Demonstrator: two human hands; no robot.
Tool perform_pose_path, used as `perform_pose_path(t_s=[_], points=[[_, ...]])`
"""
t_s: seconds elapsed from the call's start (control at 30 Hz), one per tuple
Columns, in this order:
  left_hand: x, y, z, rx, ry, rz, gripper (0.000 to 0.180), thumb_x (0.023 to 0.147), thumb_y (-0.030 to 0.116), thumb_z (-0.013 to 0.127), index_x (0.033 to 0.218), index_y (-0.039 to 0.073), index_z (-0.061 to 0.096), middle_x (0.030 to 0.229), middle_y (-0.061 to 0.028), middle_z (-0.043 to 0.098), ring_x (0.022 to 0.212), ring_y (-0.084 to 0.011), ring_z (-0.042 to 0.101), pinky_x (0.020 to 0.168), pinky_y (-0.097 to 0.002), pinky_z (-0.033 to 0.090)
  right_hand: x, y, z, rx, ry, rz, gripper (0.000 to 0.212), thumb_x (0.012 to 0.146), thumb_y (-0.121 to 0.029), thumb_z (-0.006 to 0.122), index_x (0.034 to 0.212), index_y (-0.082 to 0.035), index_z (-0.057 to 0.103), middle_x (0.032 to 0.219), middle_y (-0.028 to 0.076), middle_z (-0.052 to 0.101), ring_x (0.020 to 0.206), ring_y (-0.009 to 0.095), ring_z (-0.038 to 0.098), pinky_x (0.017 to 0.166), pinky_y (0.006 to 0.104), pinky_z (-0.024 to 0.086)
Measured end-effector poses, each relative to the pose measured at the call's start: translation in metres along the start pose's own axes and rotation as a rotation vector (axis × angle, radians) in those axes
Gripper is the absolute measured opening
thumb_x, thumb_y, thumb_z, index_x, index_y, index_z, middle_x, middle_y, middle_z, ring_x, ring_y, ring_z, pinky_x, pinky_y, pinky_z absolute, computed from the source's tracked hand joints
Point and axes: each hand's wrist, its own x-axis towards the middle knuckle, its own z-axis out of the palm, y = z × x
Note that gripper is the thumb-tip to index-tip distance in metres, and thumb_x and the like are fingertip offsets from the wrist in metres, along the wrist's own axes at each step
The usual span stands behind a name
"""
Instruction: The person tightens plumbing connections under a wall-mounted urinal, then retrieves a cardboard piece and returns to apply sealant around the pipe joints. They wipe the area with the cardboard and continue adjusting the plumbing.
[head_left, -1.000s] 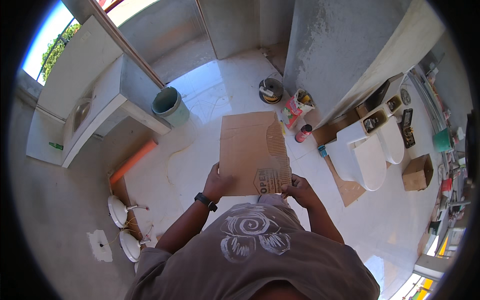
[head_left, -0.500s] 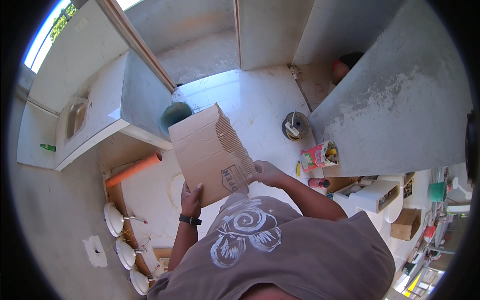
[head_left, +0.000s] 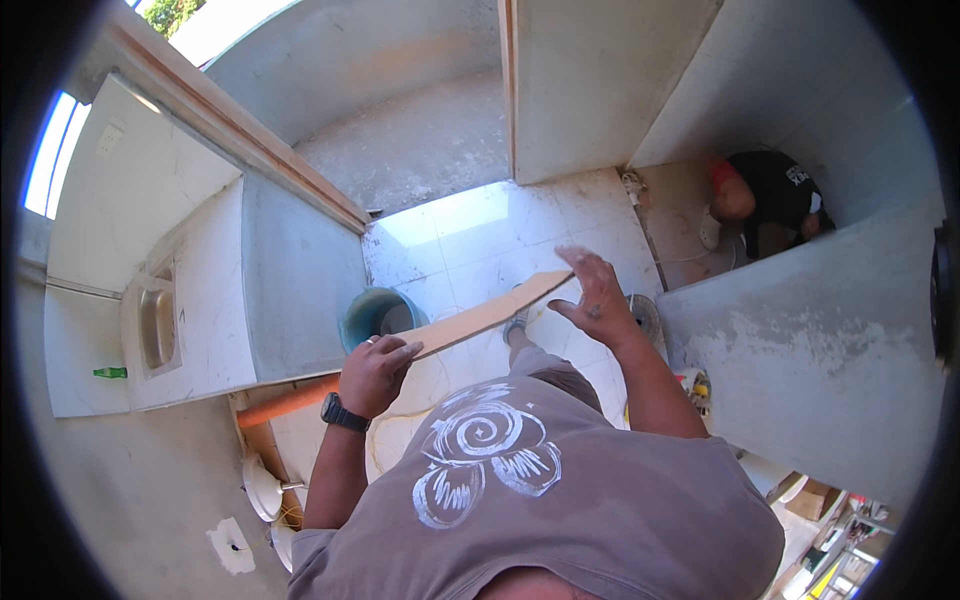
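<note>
Cardboard sheet (head_left: pixel 485 315) was held nearly flat and seen edge-on, above the white tiled floor (head_left: pixel 470 235), in front of the person's chest. Left hand (head_left: pixel 375 372) gripped the near-left end, fingers curled over the top face and closed on the board. Right hand (head_left: pixel 595 298) was at the far-right end, fingers spread wide open; the palm seemed to be just beside the edge, but contact could not be confirmed from this angle. Wrist watch (head_left: pixel 338 412) sat on the left forearm.

A teal bucket (head_left: pixel 375 315) stood on the floor directly below the sheet's left half, beside the grey counter (head_left: pixel 300 280) front. An orange pipe (head_left: pixel 290 402) lay along the floor at the foot of that counter. A small sink (head_left: pixel 157 325) was set in the counter top. A second person (head_left: pixel 765 195) in a dark shirt crouched behind the grey partition wall (head_left: pixel 810 340), well apart from the sheet.

Judgement on handling: with only one hand firmly closed, a broad thin sheet would sag or swing. The right hand should close on the far edge before any turn. Keeping the sheet level and clear of the bucket rim and partition would avoid snagging.
</note>
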Motion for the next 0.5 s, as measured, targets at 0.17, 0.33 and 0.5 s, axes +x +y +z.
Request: perform_pose_path(t_s=[0.17,0.33,0.5], points=[[0.112,-0.053,-0.029,0.005,-0.008,-0.134,0.025,0.089,0.010,0.068,0.112,0.015,0.075,0.106,-0.0078,0.073,0.093,-0.0299,0.068,0.079,-0.0416,0.055,0.144,0.031,0.004,-0.030,-0.312,-0.094,0.035,0.073,-0.013,0.083,0.106,-0.008,0.073,0.113,0.011,0.070,0.102,0.030,0.067,0.086,0.0395,0.054],[0.201,-0.109,-0.065,0.101,0.127,-0.150,0.032,0.084,0.006,0.070,0.115,0.014,0.073,0.116,-0.0092,0.070,0.108,-0.0313,0.065,0.094,-0.0443,0.052,0.268,0.026,0.016,-0.230,-0.318,-0.219,0.032,0.077,-0.010,0.077,0.109,-0.009,0.073,0.116,0.010,0.070,0.110,0.030,0.066,0.090,0.0422,0.054],[0.280,-0.176,-0.076,0.064,0.313,-0.243,0.046,0.081,0.015,0.077,0.126,0.009,0.067,0.141,-0.0195,0.053,0.130,-0.0365,0.052,0.112,-0.0457,0.040,0.393,0.030,0.040,-0.248,0.035,-0.383,0.036,0.079,-0.003,0.070,0.115,-0.010,0.074,0.127,0.012,0.068,0.127,0.035,0.059,0.101,0.0440,0.051]])
